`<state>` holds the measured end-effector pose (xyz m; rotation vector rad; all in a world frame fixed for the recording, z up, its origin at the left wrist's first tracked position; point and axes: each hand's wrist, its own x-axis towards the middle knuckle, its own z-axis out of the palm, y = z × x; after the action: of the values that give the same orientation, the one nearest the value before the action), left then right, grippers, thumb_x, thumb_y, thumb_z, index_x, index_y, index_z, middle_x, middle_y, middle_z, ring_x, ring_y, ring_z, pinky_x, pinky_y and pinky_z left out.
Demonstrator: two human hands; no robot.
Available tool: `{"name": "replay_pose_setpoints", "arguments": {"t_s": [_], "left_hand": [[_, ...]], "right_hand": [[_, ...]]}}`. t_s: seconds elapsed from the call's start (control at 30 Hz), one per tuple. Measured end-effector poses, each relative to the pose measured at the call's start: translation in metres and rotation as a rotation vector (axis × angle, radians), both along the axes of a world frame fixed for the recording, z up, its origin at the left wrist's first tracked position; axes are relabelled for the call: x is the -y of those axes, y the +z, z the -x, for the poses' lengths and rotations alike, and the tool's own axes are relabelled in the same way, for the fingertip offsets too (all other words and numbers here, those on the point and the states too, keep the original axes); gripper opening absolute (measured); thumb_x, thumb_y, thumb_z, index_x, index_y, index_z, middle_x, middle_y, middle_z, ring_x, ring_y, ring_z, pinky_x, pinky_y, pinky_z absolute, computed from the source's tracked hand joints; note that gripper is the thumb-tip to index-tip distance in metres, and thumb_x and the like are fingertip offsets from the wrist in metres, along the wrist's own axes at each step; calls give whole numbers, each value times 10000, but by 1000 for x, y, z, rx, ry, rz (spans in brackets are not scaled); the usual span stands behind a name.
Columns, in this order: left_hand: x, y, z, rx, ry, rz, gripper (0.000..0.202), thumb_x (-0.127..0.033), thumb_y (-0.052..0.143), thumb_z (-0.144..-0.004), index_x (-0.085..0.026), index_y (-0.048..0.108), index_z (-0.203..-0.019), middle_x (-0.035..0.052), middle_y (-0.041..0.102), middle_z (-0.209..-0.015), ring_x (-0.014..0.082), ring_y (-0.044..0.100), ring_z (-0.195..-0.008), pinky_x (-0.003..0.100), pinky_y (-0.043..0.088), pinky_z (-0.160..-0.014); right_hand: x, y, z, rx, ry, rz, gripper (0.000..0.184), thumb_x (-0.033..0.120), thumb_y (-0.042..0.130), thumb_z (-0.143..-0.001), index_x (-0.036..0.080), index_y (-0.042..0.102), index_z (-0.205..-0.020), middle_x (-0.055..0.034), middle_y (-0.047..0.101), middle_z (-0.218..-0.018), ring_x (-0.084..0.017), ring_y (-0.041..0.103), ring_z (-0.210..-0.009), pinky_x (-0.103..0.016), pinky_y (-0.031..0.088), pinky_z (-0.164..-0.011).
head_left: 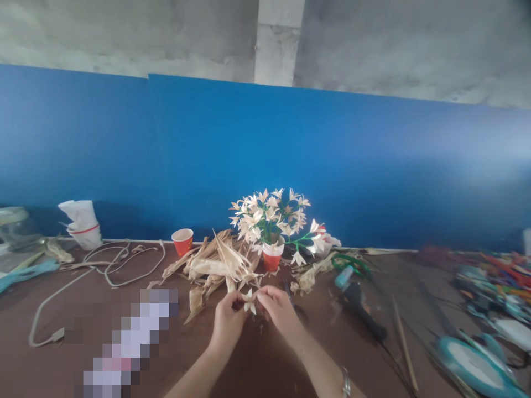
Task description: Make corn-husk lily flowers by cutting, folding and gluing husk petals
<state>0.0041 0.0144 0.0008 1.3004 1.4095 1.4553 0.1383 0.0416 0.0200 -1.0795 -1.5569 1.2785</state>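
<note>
My left hand (227,320) and my right hand (279,310) meet above the brown table (62,365), fingers pinched together on a small cream husk flower (249,302) held between them. Just behind lies a pile of dry corn husks (215,264). A red paper cup (272,255) full of finished cream flowers (269,215) on green stems stands behind the husks.
Another red cup (182,241) stands at the left of the husks. A white cable (103,271) loops across the left. A black glue gun (360,309) and a thin wooden stick (404,342) lie at right. Colourful tools crowd the far right. A blue wall (332,166) backs the table.
</note>
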Motion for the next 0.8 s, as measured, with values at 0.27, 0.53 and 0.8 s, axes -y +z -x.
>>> {"name": "replay_pose_setpoints", "arguments": {"t_s": [0.27, 0.53, 0.8], "left_hand": [[0, -1, 0, 39, -12, 15, 61, -213, 611, -608, -152, 605, -604, -6, 611, -565, 146, 539, -556, 214, 394, -531], [-2, -5, 0, 69, -20, 23, 76, -201, 625, -595, -146, 579, -569, -19, 559, -516, 115, 476, -506, 201, 374, -493], [-2, -5, -1, 117, -44, 19, 103, -186, 642, -586, -150, 554, -547, -34, 519, -495, 101, 447, -485, 194, 359, -476]], "right_hand": [[-1, -3, 1, 5, -4, -5, 218, 328, 504, -768, 144, 597, -697, 52, 460, -495, -65, 381, -410, -183, 274, -400], [1, -4, 1, -5, -42, -67, 179, 305, 561, -734, 159, 565, -631, 58, 452, -485, -73, 378, -453, -196, 292, -446], [2, -2, 2, -23, -26, -46, 119, 241, 554, -706, 164, 546, -615, 58, 444, -483, -74, 382, -457, -196, 294, -448]]}}
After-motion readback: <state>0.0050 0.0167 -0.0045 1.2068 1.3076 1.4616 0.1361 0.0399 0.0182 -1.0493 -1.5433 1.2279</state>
